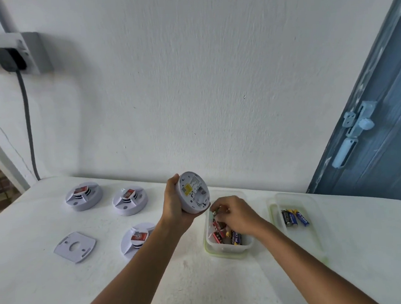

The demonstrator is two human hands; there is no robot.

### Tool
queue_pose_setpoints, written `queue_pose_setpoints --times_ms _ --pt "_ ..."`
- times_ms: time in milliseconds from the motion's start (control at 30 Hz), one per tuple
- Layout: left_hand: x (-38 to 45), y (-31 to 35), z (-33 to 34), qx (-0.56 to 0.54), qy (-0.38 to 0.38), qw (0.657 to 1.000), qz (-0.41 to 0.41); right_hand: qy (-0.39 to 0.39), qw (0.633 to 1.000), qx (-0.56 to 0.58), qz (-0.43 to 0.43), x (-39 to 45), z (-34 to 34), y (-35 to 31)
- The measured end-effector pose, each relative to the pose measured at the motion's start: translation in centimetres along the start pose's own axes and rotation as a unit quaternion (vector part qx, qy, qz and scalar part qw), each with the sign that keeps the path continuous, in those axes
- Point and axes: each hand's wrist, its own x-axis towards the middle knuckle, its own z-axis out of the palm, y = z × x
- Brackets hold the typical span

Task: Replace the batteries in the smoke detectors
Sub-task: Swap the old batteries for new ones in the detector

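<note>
My left hand (174, 204) grips a round white smoke detector (192, 191) above the table, its back with a yellow label turned toward me. My right hand (237, 214) reaches into a clear plastic container (227, 248) holding several red and dark batteries (220, 234); its fingers curl around a battery (215, 212) at the far end. Three more detectors lie back-up on the table, each with a red battery showing: one at the far left (84, 195), one beside it (129, 200), one nearer (137, 237).
A second clear container (276, 200) to the right holds three blue and black batteries (294, 217). A flat white mounting plate (74, 247) lies at the left of the white table (62, 292). A wall socket with a plug and cable (10, 58) hangs upper left; a blue door (378, 127) stands right.
</note>
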Motion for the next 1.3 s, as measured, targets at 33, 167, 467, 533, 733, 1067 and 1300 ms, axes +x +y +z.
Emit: queue_pose_setpoints --times_ms 33,167,467,533,733,1067,1300 --pt "0.0 0.1 -0.1 0.001 0.000 1.000 0.001 0.021 0.997 0.075 0.012 -0.2 -0.2 0.0" --pt "-0.2 0.2 -0.3 0.003 -0.002 1.000 0.003 0.075 0.953 0.292 0.035 -0.8 -0.1 -0.6" --pt "-1.0 0.3 0.2 0.011 -0.024 1.000 -0.002 0.178 0.926 0.333 -0.018 -0.1 0.2 -3.0" --pt "-1.2 0.3 0.3 0.005 -0.027 1.000 -0.004 0.209 0.925 0.314 -0.034 0.3 0.4 -3.2" --pt "-1.8 0.3 0.8 -0.033 -0.044 0.998 -0.011 0.259 0.947 0.148 -0.118 1.1 1.2 -3.0" --pt "-2.1 0.0 0.9 -0.075 -0.035 0.996 -0.025 0.256 0.939 -0.075 -0.218 -0.6 2.3 -1.5" --pt "-1.9 -0.3 0.9 -0.068 -0.017 0.997 -0.032 0.229 0.940 -0.105 -0.229 -1.3 2.7 -1.1"
